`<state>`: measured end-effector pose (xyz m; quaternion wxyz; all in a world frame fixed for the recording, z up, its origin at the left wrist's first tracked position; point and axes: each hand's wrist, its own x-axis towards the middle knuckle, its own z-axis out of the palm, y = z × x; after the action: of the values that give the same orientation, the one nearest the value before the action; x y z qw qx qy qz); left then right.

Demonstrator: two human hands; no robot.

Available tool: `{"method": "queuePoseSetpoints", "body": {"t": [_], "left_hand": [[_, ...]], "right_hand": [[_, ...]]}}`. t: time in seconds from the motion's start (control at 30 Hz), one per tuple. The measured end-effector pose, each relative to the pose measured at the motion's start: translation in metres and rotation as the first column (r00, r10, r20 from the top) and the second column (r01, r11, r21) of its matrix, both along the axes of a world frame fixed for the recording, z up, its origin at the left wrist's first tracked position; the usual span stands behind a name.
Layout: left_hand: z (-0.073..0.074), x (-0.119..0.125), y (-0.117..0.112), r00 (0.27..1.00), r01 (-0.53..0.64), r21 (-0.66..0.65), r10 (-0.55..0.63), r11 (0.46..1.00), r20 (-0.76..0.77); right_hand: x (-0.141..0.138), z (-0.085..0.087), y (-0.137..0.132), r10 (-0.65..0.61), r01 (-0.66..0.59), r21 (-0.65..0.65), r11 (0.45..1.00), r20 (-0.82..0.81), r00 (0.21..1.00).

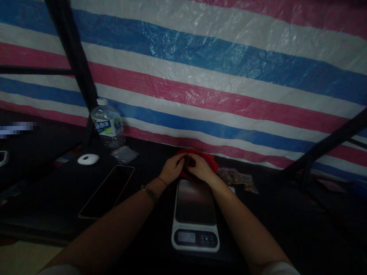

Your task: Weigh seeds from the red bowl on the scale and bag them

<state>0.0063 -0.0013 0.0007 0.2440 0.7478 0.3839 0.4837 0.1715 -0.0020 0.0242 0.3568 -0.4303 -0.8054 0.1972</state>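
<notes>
My left hand [172, 168] and my right hand [200, 166] meet just beyond the kitchen scale, both with curled fingers. Between the fingertips is something small and dark; its kind is hidden in the dim light. A red plastic bag [212, 162] lies under and behind both hands. Close in front of them sits the white digital scale [195, 202], its dark plate bare and its display lit. To the right of my right hand lie several small clear bags [236, 177] with brown bits inside.
A phone [107, 193] lies left of my left forearm, with a white oval case [88, 159] beyond it. A clear plastic bottle [108, 124] stands by a dark metal post [75, 57], near empty-looking clear bags [124, 154]. Striped plastic sheeting [200, 88] closes off the back.
</notes>
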Motion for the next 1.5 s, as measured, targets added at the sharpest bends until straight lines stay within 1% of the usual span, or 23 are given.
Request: {"method": "queuePoseSetpoints", "body": {"t": [0.1,0.2,0.27,0.47,0.53,0.6,0.7,0.83,1.03,1.13,1.23,1.4,1.5], "left_hand": [[0.000,-0.001,0.001,0.997,-0.072,-0.015,0.072,0.997,0.027],[-0.001,-0.001,0.001,0.987,-0.147,-0.033,0.149,0.989,0.057],[-0.001,-0.001,0.002,0.980,-0.177,-0.017,0.178,0.984,0.091],[0.003,-0.002,0.000,0.974,-0.185,0.135,0.163,0.973,0.160],[0.004,-0.002,-0.001,0.974,-0.191,0.186,0.162,0.964,0.157],[0.005,-0.002,-0.001,0.974,-0.197,0.209,0.168,0.958,0.152],[0.004,-0.003,0.000,0.976,-0.194,0.199,0.169,0.961,0.134],[0.001,-0.003,0.002,0.984,-0.158,0.172,0.140,0.972,0.113],[0.001,-0.002,0.001,0.973,-0.192,0.085,0.178,0.978,0.145],[0.003,-0.003,0.000,0.973,-0.204,0.086,0.192,0.975,0.128],[0.004,-0.003,0.001,0.976,-0.205,0.104,0.195,0.973,0.101],[0.000,-0.003,0.006,0.977,-0.203,0.085,0.195,0.976,0.091],[-0.003,-0.003,0.008,0.981,-0.173,0.068,0.166,0.983,0.101]], "right_hand": [[-0.004,-0.001,-0.003,-0.046,0.045,0.040,0.998,0.022,0.999],[-0.007,0.001,-0.005,-0.050,0.047,0.061,0.997,0.036,0.998],[-0.008,0.003,-0.006,-0.061,0.059,0.070,0.996,0.037,0.997],[-0.008,0.011,-0.008,-0.080,0.081,0.072,0.994,-0.014,0.997],[-0.008,0.011,-0.009,-0.086,0.085,0.057,0.995,0.008,0.996],[-0.009,0.011,-0.009,-0.084,0.083,0.028,0.996,0.033,0.996],[-0.010,0.011,-0.009,-0.078,0.077,0.020,0.997,0.032,0.996],[-0.009,0.009,-0.006,-0.085,0.084,0.021,0.996,0.038,0.996],[-0.009,0.008,-0.007,-0.047,0.045,0.044,0.998,0.051,0.998],[-0.011,0.010,-0.009,-0.044,0.042,0.037,0.998,0.047,0.998],[-0.010,0.010,-0.009,-0.066,0.065,0.018,0.998,0.032,0.997],[-0.009,0.008,-0.007,-0.046,0.046,-0.004,0.999,0.020,0.999],[-0.009,0.009,-0.008,-0.047,0.047,-0.011,0.999,0.025,0.999]]}}
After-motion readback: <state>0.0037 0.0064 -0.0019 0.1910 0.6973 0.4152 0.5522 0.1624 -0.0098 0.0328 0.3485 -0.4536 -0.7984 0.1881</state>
